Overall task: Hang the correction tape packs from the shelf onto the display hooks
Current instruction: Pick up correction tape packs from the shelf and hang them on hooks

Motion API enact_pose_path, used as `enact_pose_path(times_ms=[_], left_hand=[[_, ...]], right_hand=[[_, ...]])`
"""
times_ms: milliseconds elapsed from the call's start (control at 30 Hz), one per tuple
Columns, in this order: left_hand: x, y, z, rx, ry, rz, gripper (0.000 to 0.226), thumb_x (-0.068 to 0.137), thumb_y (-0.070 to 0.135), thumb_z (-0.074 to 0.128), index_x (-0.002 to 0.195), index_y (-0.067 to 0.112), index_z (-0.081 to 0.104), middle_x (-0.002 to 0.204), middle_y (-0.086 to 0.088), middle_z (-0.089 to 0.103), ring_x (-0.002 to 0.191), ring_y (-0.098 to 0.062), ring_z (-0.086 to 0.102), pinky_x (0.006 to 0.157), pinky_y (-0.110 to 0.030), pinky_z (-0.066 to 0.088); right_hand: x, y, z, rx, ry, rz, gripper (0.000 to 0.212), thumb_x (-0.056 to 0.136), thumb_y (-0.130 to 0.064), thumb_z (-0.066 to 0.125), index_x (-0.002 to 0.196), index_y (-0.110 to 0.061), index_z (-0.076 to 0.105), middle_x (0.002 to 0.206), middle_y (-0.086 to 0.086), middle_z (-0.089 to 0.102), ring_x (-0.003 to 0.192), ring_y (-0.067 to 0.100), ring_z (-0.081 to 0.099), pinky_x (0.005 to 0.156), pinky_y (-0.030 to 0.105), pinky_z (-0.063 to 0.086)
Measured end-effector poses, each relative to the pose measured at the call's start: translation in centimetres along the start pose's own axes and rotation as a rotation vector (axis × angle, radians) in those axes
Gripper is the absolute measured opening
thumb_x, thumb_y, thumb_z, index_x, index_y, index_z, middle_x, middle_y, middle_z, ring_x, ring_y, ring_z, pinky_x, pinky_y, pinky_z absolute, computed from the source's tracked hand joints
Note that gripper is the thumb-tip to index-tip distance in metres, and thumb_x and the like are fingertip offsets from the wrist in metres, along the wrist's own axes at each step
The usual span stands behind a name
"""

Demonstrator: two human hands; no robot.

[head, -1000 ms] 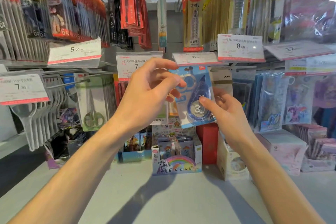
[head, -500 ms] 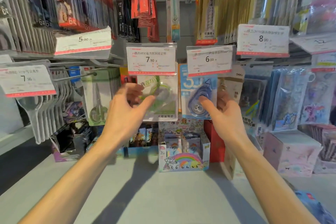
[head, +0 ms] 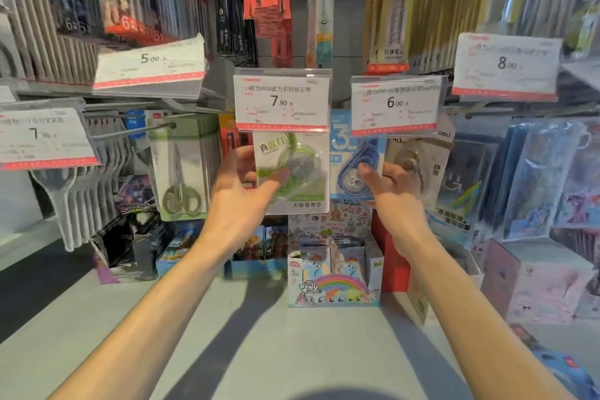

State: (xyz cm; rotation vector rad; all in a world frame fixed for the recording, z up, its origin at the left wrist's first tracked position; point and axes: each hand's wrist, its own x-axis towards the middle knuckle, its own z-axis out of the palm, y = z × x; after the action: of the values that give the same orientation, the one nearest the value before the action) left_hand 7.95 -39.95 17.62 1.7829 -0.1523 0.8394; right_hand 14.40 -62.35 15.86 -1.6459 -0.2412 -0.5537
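A blue correction tape pack hangs on a display hook under the 6.00 price tag. A green correction tape pack hangs beside it under the 7.90 tag. My right hand is just right of the blue pack, fingers loosely spread, holding nothing. My left hand hovers in front of the green pack's left side, fingers relaxed and empty. More blue packs lie on the shelf at the bottom right corner.
Scissors packs hang to the left on hooks. A rainbow pony box and a red box stand on the grey shelf below. Pink boxes sit at the right. Price tags jut out overhead.
The blue pack went from both hands onto the hook under the 6.00 tag. Both hands let go and drew slightly back; the view shifted down.
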Motion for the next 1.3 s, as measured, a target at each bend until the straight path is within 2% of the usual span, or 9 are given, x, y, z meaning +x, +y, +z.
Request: enact_pose_path(times_ms=[67, 100, 233, 367, 467, 600, 833, 1067, 1300], left_hand=[[-0.1, 0.2, 0.0, 0.013, 0.003, 0.005, 0.048, 0.085, 0.047, 0.079, 0.122, 0.038, 0.05, 0.1, 0.016, 0.068, 0.072, 0.009, 0.063, 0.056, -0.003, 0.043], [-0.2, 0.2, 0.0, 0.012, 0.003, 0.009, 0.047, 0.085, 0.046, 0.079, 0.122, 0.037, 0.051, 0.102, 0.016, 0.068, 0.075, 0.012, 0.063, 0.058, -0.003, 0.043], [-0.4, 0.2, -0.4, 0.031, -0.014, 0.007, 0.04, 0.09, 0.039, 0.077, 0.124, 0.035, 0.055, 0.11, 0.014, 0.07, 0.085, 0.013, 0.063, 0.065, -0.004, 0.045], [-1.7, 0.0, -1.7, 0.039, -0.051, -0.016, 0.048, 0.092, 0.035, 0.075, 0.134, 0.025, 0.056, 0.116, 0.015, 0.069, 0.104, 0.0, 0.065, 0.089, -0.021, 0.051], [-3.9, -0.2, -3.2, 0.018, -0.056, -0.03, 0.038, 0.093, 0.033, 0.075, 0.127, 0.028, 0.06, 0.112, 0.019, 0.067, 0.097, 0.012, 0.064, 0.083, -0.012, 0.052], [-8.4, -1.0, -4.9, -0.086, -0.051, -0.085, 0.014, 0.093, 0.023, 0.075, 0.105, 0.03, 0.069, 0.103, 0.012, 0.075, 0.098, -0.011, 0.071, 0.089, -0.034, 0.056], [-18.1, -0.9, -4.3, -0.326, -0.121, -0.182, 0.024, 0.094, 0.008, 0.07, 0.083, 0.029, 0.074, 0.078, 0.004, 0.078, 0.067, -0.012, 0.071, 0.064, -0.02, 0.055], [-25.1, -0.1, 0.7, -0.417, -0.14, -0.341, 0.03, 0.097, 0.01, 0.066, 0.081, 0.032, 0.078, 0.078, 0.001, 0.078, 0.068, -0.01, 0.07, 0.064, -0.018, 0.055], [-28.3, 0.8, 10.9, -0.424, -0.101, -0.413, 0.021, 0.087, 0.014, 0.071, 0.077, 0.03, 0.08, 0.073, -0.001, 0.077, 0.066, -0.012, 0.071, 0.063, -0.022, 0.059]], right_hand=[[0.0, 0.3, 0.0, 0.005, -0.007, 0.012, 0.02, 0.093, -0.053, 0.069, 0.094, -0.036, 0.058, 0.105, 0.01, 0.072, 0.094, 0.014, 0.069, 0.089, 0.046, 0.061], [-0.1, 0.5, -0.1, 0.005, -0.014, 0.021, 0.02, 0.093, -0.053, 0.069, 0.097, -0.036, 0.059, 0.102, 0.006, 0.073, 0.093, 0.015, 0.07, 0.092, 0.052, 0.059], [-1.5, 0.6, -1.4, 0.086, -0.083, 0.056, 0.043, 0.097, -0.044, 0.068, 0.13, -0.018, 0.06, 0.105, -0.018, 0.069, 0.107, 0.011, 0.071, 0.095, 0.034, 0.06], [-4.4, 0.1, -3.1, 0.173, -0.124, 0.073, 0.012, 0.101, -0.026, 0.066, 0.111, -0.032, 0.064, 0.095, -0.02, 0.08, 0.1, 0.005, 0.075, 0.08, 0.016, 0.059], [-7.3, -0.3, -4.5, 0.161, -0.093, 0.085, 0.015, 0.1, -0.025, 0.068, 0.113, -0.031, 0.065, 0.098, -0.019, 0.08, 0.098, 0.005, 0.076, 0.083, 0.019, 0.061], [-12.3, -0.2, -7.2, 0.169, -0.026, 0.134, 0.011, 0.099, -0.017, 0.067, 0.11, -0.016, 0.068, 0.096, 0.005, 0.082, 0.087, 0.019, 0.078, 0.079, 0.03, 0.062], [-21.9, 2.1, -12.9, 0.125, 0.047, 0.213, 0.008, 0.1, -0.017, 0.065, 0.095, -0.014, 0.071, 0.07, 0.003, 0.075, 0.06, 0.013, 0.067, 0.062, 0.021, 0.059], [-26.7, 4.7, -20.0, 0.12, 0.162, 0.258, 0.017, 0.1, -0.02, 0.066, 0.085, -0.022, 0.074, 0.067, -0.002, 0.072, 0.06, 0.008, 0.065, 0.059, 0.016, 0.055], [-23.2, 8.4, -27.5, 0.141, 0.105, 0.252, 0.023, 0.101, -0.014, 0.061, 0.083, -0.021, 0.074, 0.066, -0.001, 0.071, 0.06, 0.008, 0.065, 0.058, 0.016, 0.053]])
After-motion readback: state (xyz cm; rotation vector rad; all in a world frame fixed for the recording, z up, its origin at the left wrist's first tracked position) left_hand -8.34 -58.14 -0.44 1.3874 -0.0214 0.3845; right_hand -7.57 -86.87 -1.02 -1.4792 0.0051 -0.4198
